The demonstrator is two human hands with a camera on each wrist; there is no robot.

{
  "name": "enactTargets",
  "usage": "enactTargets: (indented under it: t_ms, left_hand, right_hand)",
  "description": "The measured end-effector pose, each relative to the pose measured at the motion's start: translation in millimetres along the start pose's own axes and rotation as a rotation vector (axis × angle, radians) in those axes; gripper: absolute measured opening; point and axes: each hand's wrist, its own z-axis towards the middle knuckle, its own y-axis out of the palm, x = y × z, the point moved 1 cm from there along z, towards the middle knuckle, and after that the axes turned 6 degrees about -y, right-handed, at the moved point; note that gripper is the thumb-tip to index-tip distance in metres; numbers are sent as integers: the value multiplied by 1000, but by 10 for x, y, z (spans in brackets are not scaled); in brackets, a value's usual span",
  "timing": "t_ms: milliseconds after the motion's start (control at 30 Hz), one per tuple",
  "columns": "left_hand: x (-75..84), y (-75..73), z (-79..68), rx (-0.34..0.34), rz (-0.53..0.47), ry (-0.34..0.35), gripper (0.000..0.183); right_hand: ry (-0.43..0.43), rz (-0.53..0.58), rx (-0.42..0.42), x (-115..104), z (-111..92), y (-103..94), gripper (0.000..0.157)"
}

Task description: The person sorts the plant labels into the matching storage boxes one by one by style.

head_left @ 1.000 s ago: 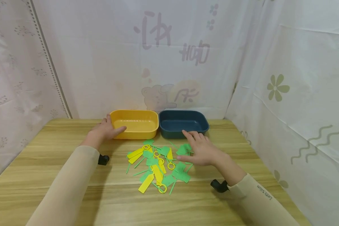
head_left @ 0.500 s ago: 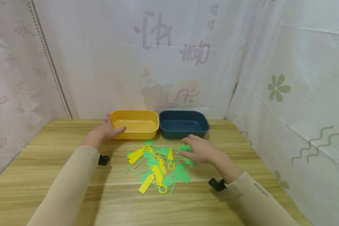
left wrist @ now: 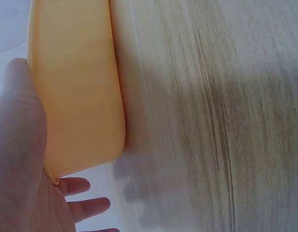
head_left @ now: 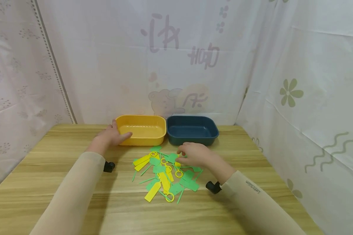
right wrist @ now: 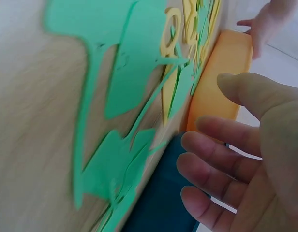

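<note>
My left hand [head_left: 107,137] rests at the left front corner of a yellow plastic bin [head_left: 141,141], its thumb along the front rim and its fingers extended past the left side. The left wrist view shows those fingers [left wrist: 89,208] fairly straight beyond the bin's end. Over the right part of a pile of flat plastic tags, my right hand [head_left: 195,154] hovers with loosely bent fingers and nothing between them. The pile mixes green T-shaped plant labels [head_left: 189,183] with yellow tags [head_left: 153,191] that end in a ring. Some labels are hidden beneath the right hand.
A dark blue bin [head_left: 191,141] stands beside the yellow one at the table's back edge. Both rest on a wood-grain table [head_left: 129,215]. Printed white curtains [head_left: 106,65] hang behind and along both sides.
My right hand has moved left and lower, from in front of the blue bin to over the pile, its fingers bending more. The left hand stays at the yellow bin.
</note>
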Motion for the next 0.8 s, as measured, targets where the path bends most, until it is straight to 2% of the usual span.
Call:
enactTargets:
  t_ms: [267,500,567,800]
  left_hand:
    - [-14,11,22,-1,-10,-3,125]
    - [-11,16,22,0,-21,-12,125]
    - [-12,16,25,3,-17,-10,125]
    - [-26,6,46,7,-19,-3,126]
  right_hand:
    - [9,-30,-51,-78,243,45,46]
    - [87,-89,-102,-148,342,81,67]
    - [106,-114,-105,-153,360,95,66]
    - [150,-153,-113,-168,401,115,48]
